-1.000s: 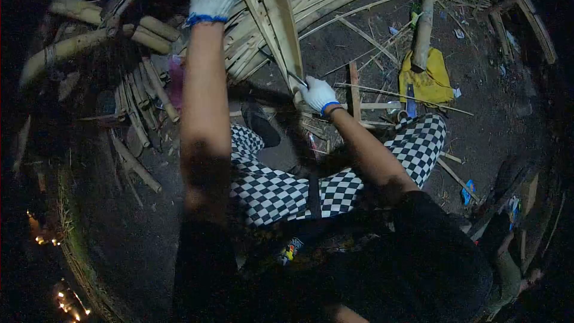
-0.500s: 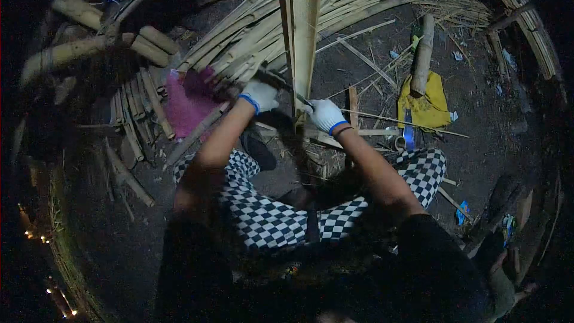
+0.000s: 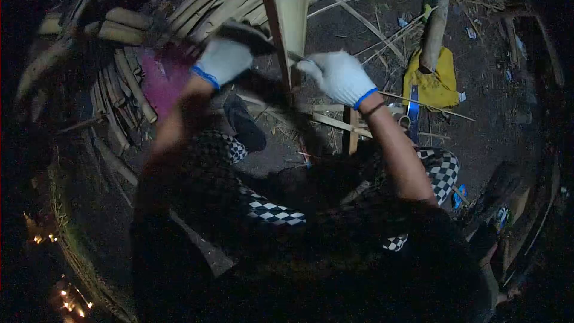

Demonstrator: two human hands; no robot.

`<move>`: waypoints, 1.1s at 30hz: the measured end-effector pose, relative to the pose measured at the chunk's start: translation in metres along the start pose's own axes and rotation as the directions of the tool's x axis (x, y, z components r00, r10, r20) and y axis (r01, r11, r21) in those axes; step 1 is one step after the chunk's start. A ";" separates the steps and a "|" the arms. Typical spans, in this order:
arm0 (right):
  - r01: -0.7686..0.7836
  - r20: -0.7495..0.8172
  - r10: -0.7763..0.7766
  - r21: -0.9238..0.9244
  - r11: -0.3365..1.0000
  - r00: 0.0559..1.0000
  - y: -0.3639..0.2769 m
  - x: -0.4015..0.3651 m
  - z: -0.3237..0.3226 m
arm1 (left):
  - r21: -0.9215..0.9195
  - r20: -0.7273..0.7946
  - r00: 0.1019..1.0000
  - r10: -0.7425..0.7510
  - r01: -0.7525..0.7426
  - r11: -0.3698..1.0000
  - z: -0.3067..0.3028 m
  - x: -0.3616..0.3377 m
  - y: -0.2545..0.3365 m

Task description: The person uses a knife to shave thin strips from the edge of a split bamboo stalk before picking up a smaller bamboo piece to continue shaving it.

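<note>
In the head view, the left hand [image 3: 224,61], in a white knitted glove with a blue cuff, is reaching to a dark, blurred tool [image 3: 248,36] on the left of a long split bamboo piece [image 3: 289,18]. Blur is hiding its fingers, so whether they are gripping the tool cannot be told. The right hand [image 3: 345,78], gloved alike, is clamping its fingers on a thin metal strip [image 3: 297,57] at the right edge of the bamboo piece. The bamboo piece is standing between the two hands, its lower end near the person's crossed legs. Behind it, a fan of bamboo strips [image 3: 215,0] is lying on the ground [image 3: 487,128]. A pink bag [image 3: 160,84] is lying left of the left hand, beside cut bamboo sticks [image 3: 110,98]. On the right, a bamboo pole [image 3: 434,30] is resting on a yellow sack [image 3: 445,81]. Small lights [image 3: 72,304] are glowing at the lower left.
</note>
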State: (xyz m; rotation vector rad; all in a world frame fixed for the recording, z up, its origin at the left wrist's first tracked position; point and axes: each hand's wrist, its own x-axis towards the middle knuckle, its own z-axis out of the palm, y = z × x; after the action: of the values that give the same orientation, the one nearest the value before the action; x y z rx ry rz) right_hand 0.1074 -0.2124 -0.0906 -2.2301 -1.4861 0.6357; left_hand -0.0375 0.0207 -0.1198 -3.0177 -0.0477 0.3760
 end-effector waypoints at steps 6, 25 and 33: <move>0.036 -0.069 -0.034 0.029 0.999 0.997 0.042 0.028 0.104 | 0.052 0.256 0.966 -0.042 0.030 0.998 -0.005 0.005 0.029; 0.113 -0.104 -0.105 0.080 0.990 0.989 0.026 0.038 0.042 | 0.208 0.103 0.994 -0.036 0.014 0.978 -0.044 0.007 -0.002; -0.059 0.046 0.055 0.091 0.994 0.997 0.097 0.020 0.170 | 0.005 0.085 0.981 0.172 -0.173 0.985 0.086 0.024 0.023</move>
State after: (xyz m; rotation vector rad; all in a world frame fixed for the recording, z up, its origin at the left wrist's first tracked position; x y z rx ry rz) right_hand 0.0917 -0.2178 -0.2864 -2.2083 -1.3889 0.7592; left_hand -0.0347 0.0070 -0.2108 -3.0005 0.2101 0.5168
